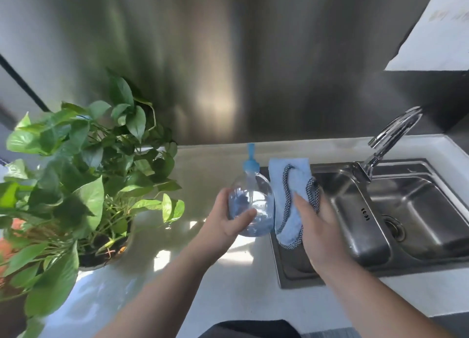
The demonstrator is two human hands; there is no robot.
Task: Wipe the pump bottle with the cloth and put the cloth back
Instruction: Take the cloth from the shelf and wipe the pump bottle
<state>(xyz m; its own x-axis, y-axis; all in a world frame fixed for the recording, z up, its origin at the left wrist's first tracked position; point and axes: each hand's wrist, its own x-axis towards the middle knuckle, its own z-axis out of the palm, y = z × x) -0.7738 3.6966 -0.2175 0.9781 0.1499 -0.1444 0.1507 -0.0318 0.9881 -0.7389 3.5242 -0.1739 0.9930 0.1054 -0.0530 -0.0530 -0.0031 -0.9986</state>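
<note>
We stood at a pale worktop (203, 175) backed by a tall brushed-steel wall panel (215, 58) that caught a soft glare near its middle. Sunlight fell in bright patches across the worktop in front of us. To the right, a stainless sink (416, 210) was set into the surface, its 1 visible drain (393, 227) low in the basin, and a chrome tap (388, 139) arched over its back rim. At the upper right, the corner of a white cabinet (436, 28) jutted into view. On the left stood a leafy green plant (83, 165) in a dark pot (106, 249), its leaves spilling toward the middle of the worktop.

Our left hand (228, 223) gripped the clear pump bottle (251, 203) by its rounded body, thumb curled across the front and fingers behind it, with the blue pump head (250, 160) pointing up and away from us. The bottle appeared to be lifted just off the worktop beside the sink's left edge, though the angle made that hard to confirm. Our right hand (314, 218) held the light blue cloth (289, 193), with its dark patterned trim, fingers curled around its far side and thumb pressed on its face. The cloth hung upright just beside the bottle's right flank, touching or nearly touching it, over the sink's left rim.
</note>
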